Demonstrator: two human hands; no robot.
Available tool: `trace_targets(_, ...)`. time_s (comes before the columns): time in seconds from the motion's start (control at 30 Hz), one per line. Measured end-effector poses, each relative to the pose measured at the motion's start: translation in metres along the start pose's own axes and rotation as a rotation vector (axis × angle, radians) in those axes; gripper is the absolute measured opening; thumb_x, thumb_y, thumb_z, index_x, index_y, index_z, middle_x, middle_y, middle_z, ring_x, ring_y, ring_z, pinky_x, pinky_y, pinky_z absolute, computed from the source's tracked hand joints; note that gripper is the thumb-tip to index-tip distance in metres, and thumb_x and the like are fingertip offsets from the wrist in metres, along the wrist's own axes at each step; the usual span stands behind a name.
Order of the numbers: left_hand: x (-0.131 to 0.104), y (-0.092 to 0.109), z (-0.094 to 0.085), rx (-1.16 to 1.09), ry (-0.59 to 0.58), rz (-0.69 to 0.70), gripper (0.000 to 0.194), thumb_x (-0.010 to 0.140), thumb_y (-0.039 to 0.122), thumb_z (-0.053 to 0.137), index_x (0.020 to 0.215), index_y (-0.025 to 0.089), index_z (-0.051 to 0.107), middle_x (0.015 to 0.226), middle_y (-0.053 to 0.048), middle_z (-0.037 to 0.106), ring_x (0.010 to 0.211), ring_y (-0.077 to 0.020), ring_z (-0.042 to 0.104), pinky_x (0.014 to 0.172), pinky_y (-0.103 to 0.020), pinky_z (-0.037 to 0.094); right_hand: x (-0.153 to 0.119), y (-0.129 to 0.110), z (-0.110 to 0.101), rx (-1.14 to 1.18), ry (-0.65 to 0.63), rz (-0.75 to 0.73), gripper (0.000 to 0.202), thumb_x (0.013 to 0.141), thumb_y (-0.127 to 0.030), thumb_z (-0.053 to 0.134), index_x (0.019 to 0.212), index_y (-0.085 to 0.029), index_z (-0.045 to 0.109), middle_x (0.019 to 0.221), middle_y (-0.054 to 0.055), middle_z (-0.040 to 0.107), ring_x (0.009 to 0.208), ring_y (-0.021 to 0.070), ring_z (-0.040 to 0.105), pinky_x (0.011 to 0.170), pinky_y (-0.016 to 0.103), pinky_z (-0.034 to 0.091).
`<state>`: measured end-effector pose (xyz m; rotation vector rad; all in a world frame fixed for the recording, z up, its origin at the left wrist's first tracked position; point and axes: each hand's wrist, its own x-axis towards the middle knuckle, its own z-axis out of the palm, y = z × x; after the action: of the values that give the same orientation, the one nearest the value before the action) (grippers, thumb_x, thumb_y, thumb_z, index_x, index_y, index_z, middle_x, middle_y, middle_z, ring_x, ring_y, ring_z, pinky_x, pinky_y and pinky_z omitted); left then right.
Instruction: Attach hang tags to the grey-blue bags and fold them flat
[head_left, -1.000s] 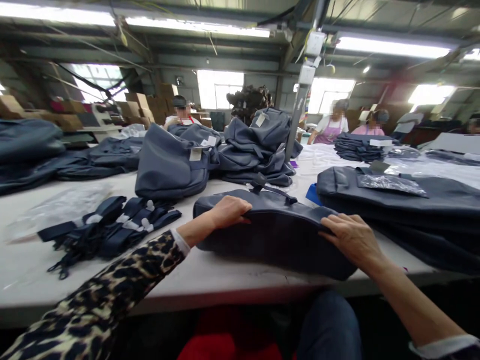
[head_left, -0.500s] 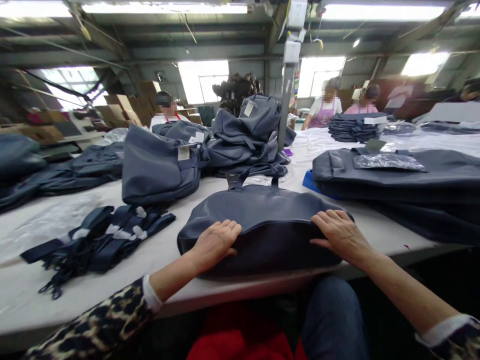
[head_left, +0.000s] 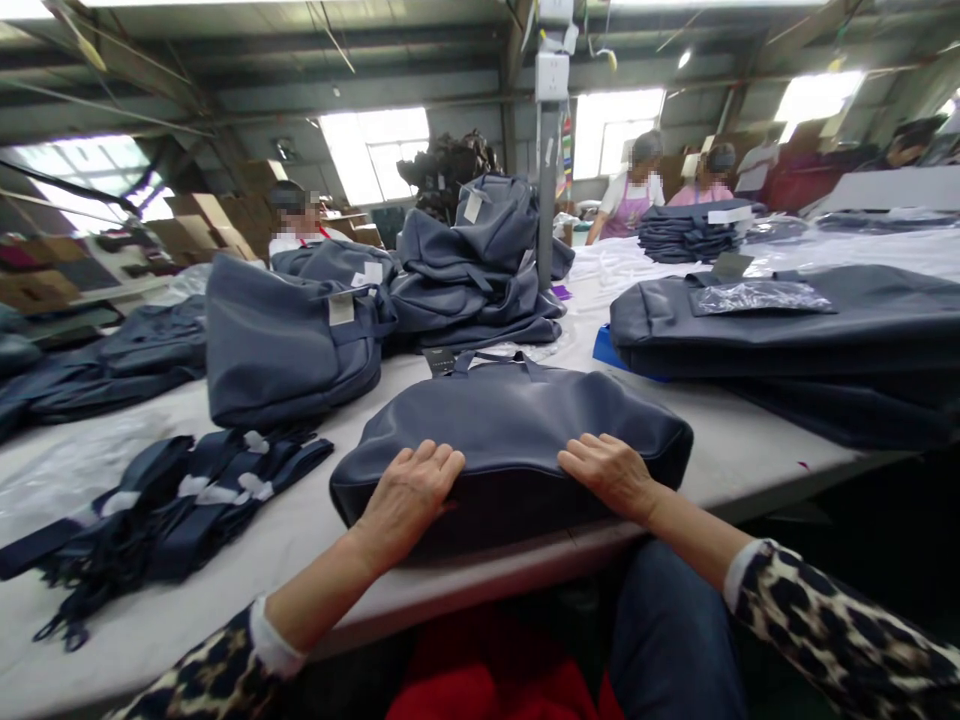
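Note:
A dark blue leather-look bag (head_left: 517,415) lies on its side at the table's front edge, its base towards me and its handles (head_left: 495,362) at the far side. My left hand (head_left: 412,495) grips the bottom seam left of the middle, fingers curled over the edge. On the same seam, further right, my right hand (head_left: 607,472) is closed in the same way. Both thumbs are mostly hidden under the edge. A dark hang tag (head_left: 440,362) lies beside the handles.
Dark straps (head_left: 187,500) with white wraps lie in a bundle at left. Behind them stands another blue bag (head_left: 285,335), near a heap of bags (head_left: 472,260). Flat bags (head_left: 787,320) are stacked at right. A metal post (head_left: 547,190) rises mid-table. Co-workers (head_left: 634,195) are across the table.
My right hand has moved left along the seam, nearer my left hand. The bag's handles have sunk lower. The whole view has shifted slightly.

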<state>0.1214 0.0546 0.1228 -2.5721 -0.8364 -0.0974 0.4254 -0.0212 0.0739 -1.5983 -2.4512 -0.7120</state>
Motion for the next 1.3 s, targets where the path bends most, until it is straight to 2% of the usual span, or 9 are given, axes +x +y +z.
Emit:
trace_targets(0.17, -0.038, 0.002, 0.026, 0.027, -0.013, 0.024, 0.018, 0.089, 0.003, 0.052, 0.089, 0.021, 0.058, 0.088, -0.004, 0.061, 0.084, -0.0251, 0.054, 0.074, -0.037, 0.038, -0.026, -0.017, 0.022, 0.046, 0.138, -0.039, 0.025, 0.096, -0.009, 0.047, 0.078, -0.023, 0.059, 0.074, 0.0, 0.058, 0.069, 0.018, 0.045, 0.065, 0.033, 0.026)
trace_targets(0.33, -0.059, 0.017, 0.06, 0.046, 0.047, 0.031, 0.027, 0.088, -0.003, 0.047, 0.093, 0.019, 0.062, 0.093, -0.006, 0.064, 0.086, -0.0242, 0.056, 0.078, -0.036, 0.04, -0.029, -0.031, 0.038, 0.061, 0.14, -0.005, 0.021, 0.093, -0.007, 0.051, 0.08, -0.022, 0.058, 0.076, 0.0, 0.058, 0.072, 0.0185, 0.045, 0.066, 0.032, 0.028)
trace_targets(0.5, -0.045, -0.021, 0.037, -0.022, 0.089, -0.044, 0.008, 0.092, 0.022, 0.06, 0.098, 0.02, 0.063, 0.099, -0.009, 0.066, 0.091, -0.0284, 0.057, 0.081, -0.041, 0.042, -0.017, -0.004, 0.019, 0.071, 0.108, 0.041, 0.011, 0.088, -0.01, 0.06, 0.088, -0.021, 0.06, 0.082, 0.002, 0.058, 0.076, 0.0188, 0.048, 0.066, 0.031, 0.032)
trace_targets(0.6, -0.051, -0.048, 0.026, -0.227, 0.221, -0.228, 0.04, 0.083, 0.039, 0.072, 0.117, 0.022, 0.059, 0.13, -0.012, 0.058, 0.116, -0.0343, 0.052, 0.1, -0.051, 0.038, -0.014, 0.02, -0.004, 0.137, 0.002, 0.091, 0.011, 0.086, -0.016, 0.067, 0.094, -0.021, 0.061, 0.09, 0.003, 0.06, 0.084, 0.019, 0.053, 0.069, 0.029, 0.036)
trace_targets(0.73, -0.077, -0.056, 0.044, -0.737, 0.316, -0.543, 0.086, 0.072, 0.042, 0.081, 0.143, 0.025, 0.036, 0.15, -0.011, 0.041, 0.137, -0.0332, 0.04, 0.112, -0.05, 0.034, 0.005, 0.03, -0.032, 0.212, -0.176, 0.143, 0.018, 0.083, -0.026, 0.073, 0.097, -0.023, 0.063, 0.096, 0.003, 0.061, 0.09, 0.0212, 0.058, 0.071, 0.029, 0.042)
trace_targets(0.83, -0.092, -0.049, 0.061, -1.133, 0.271, -0.654, 0.096, 0.069, 0.039, 0.083, 0.147, 0.025, 0.029, 0.146, -0.011, 0.046, 0.133, -0.0295, 0.047, 0.112, -0.044, 0.038, 0.046, 0.003, -0.05, 0.291, -0.21, 0.094, 0.037, 0.078, -0.036, 0.079, 0.11, -0.024, 0.062, 0.105, 0.004, 0.063, 0.097, 0.0242, 0.06, 0.076, 0.032, 0.045)
trace_targets(0.93, -0.1, -0.042, 0.066, -1.355, 0.283, -0.643, 0.086, 0.073, 0.035, 0.081, 0.145, 0.025, 0.036, 0.146, -0.01, 0.047, 0.133, -0.0283, 0.047, 0.113, -0.042, 0.037, 0.102, -0.049, -0.063, 0.378, -0.216, -0.06, 0.052, 0.077, -0.045, 0.079, 0.12, -0.026, 0.059, 0.111, 0.004, 0.065, 0.102, 0.0256, 0.062, 0.078, 0.032, 0.046)
trace_targets(1.07, -0.105, -0.037, 0.071, -1.492, 0.373, -0.729, 0.074, 0.076, 0.034, 0.078, 0.14, 0.026, 0.042, 0.147, -0.01, 0.045, 0.133, -0.0298, 0.046, 0.107, -0.043, 0.044, 0.161, -0.107, -0.061, 0.353, -0.233, -0.185, 0.042, 0.08, -0.047, 0.076, 0.111, -0.022, 0.063, 0.107, 0.006, 0.069, 0.098, 0.0252, 0.064, 0.07, 0.029, 0.045)
trace_targets(1.3, -0.092, -0.035, 0.106, -1.596, 0.554, -1.043, 0.075, 0.052, 0.027, 0.093, 0.118, 0.021, 0.056, 0.125, -0.009, 0.058, 0.12, -0.0278, 0.052, 0.099, -0.039, 0.046, 0.175, -0.121, -0.049, 0.295, -0.227, -0.263, 0.008, 0.094, -0.026, 0.058, 0.1, -0.025, 0.064, 0.099, 0.001, 0.07, 0.091, 0.0199, 0.064, 0.062, 0.027, 0.037)
